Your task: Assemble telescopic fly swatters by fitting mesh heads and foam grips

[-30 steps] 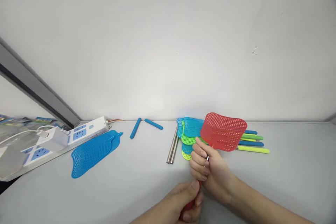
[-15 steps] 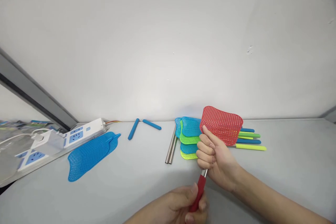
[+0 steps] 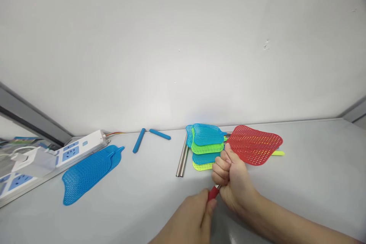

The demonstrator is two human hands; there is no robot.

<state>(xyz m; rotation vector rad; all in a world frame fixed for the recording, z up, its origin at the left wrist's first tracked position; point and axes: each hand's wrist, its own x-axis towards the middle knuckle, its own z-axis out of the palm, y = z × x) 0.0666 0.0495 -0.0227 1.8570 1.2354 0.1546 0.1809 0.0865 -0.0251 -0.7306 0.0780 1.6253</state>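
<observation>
A red fly swatter (image 3: 256,145) is held in both hands, its perforated head tilted to the upper right. My right hand (image 3: 233,173) is closed in a fist round its metal shaft, just below the head. Lower down, my left hand (image 3: 194,211) grips the red handle (image 3: 213,193), most of which the fingers hide. Behind the red head lies a pile of fly swatters with blue heads (image 3: 207,134) and green heads (image 3: 204,148). A yellow handle end (image 3: 278,153) sticks out at its right.
Two metal tubes (image 3: 182,164) lie left of the pile. Two loose blue handles (image 3: 139,140) rest near the wall. Stacked blue swatter heads (image 3: 88,173) lie beside a white power strip (image 3: 81,148) with plugs and wires. A wall (image 3: 171,45) rises behind the grey table (image 3: 137,194).
The red swatter has tilted and its head has moved right and slightly down, covering more of the pile's handles. My left hand has turned and shifted up the handle, nearer my right hand.
</observation>
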